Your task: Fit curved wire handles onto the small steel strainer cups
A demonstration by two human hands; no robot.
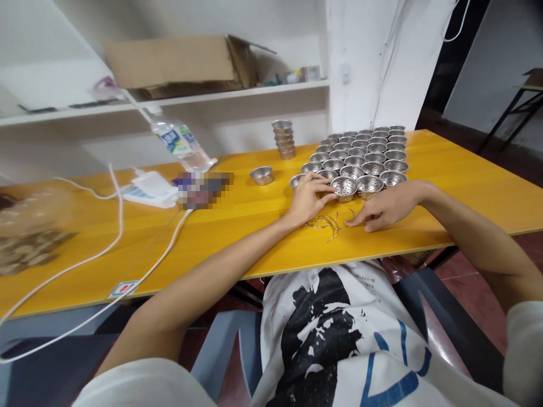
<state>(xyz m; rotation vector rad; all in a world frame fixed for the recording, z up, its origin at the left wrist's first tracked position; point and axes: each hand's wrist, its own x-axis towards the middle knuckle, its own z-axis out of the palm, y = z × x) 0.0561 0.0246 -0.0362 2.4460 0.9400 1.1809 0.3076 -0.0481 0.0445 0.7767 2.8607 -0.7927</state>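
Note:
My left hand (311,198) rests at the front row of small perforated metal cups, its thumb and fingertips against the left rim of one cup (344,189). The other fingers reach over the neighbouring cups and partly hide them. Just to the right, my right hand (384,210) is low over the table. Its index finger points down to a small heap of curved thin wires (330,224), with the thumb apart from that fingertip. No wire clearly shows between finger and thumb.
Behind my hands, rows of metal cups (375,158) fill the yellow table's (237,237) right part. Further left are a stack of cups (284,139), a single cup (262,175), a plastic bottle (180,138), white cables (159,263) and a blurred bag (31,232). A cardboard box (173,62) sits on the shelf.

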